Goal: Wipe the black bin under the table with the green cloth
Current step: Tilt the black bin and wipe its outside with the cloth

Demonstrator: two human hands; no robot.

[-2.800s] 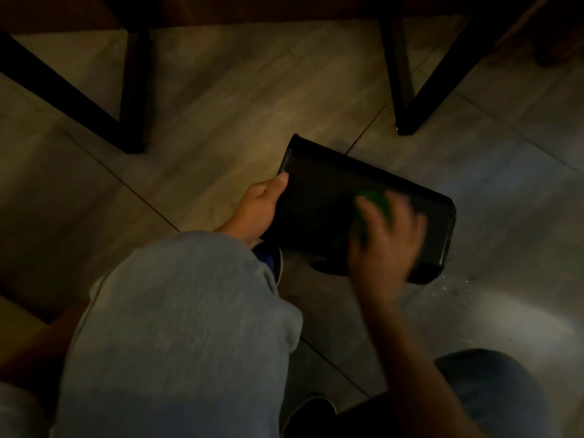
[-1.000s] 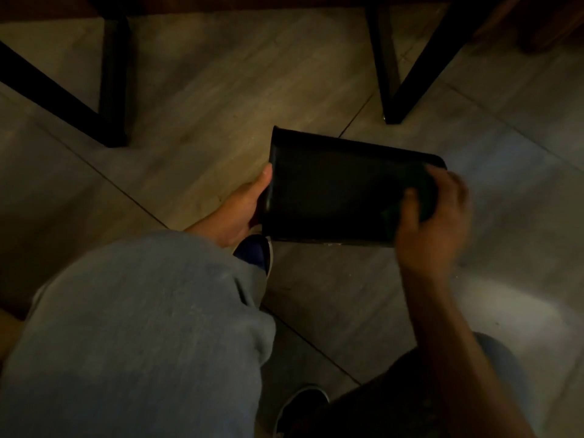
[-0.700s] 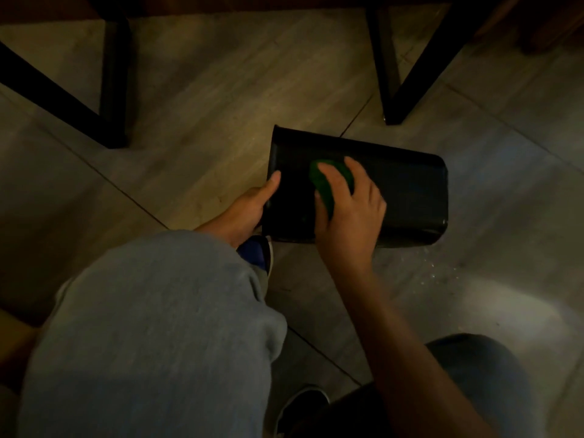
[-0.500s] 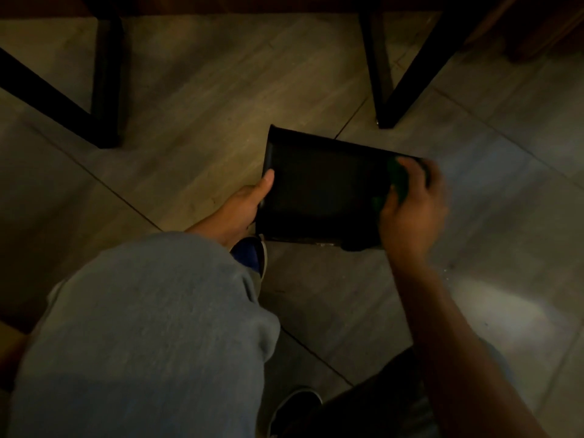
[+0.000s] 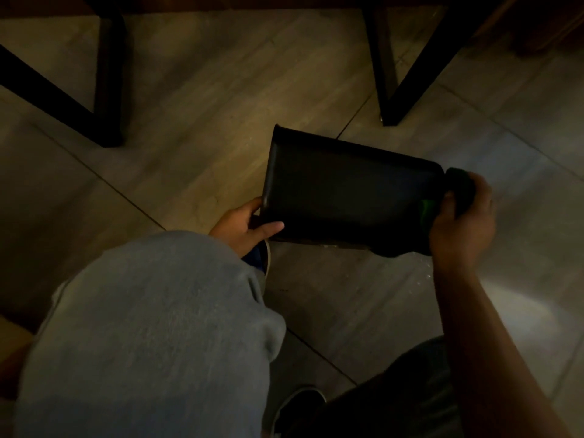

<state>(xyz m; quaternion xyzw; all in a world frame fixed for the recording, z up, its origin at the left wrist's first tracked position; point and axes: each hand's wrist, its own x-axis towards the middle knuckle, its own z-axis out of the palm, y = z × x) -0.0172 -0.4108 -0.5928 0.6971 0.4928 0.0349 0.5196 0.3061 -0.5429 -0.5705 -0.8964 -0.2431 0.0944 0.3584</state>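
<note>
The black bin [image 5: 344,191] lies tipped on its side on the tiled floor, in dim light, its broad side facing up. My left hand [image 5: 245,227] grips the bin's left end, thumb laid over the edge. My right hand [image 5: 463,219] is at the bin's right end, closed around the green cloth [image 5: 426,210]. Only a small strip of the cloth shows between my thumb and the bin; the rest is dark or hidden under my fingers.
Black table legs stand on the floor at the back left [image 5: 107,74] and back right [image 5: 387,71]. My grey-trousered left knee [image 5: 158,327] fills the lower left. A dark shoe [image 5: 300,403] shows at the bottom. Small specks [image 5: 425,275] lie on the floor below the bin's right end.
My right hand has swept the cloth back and forth along the bin and now sits at its far right end. My left thumb has shifted over the bin's lower left edge.
</note>
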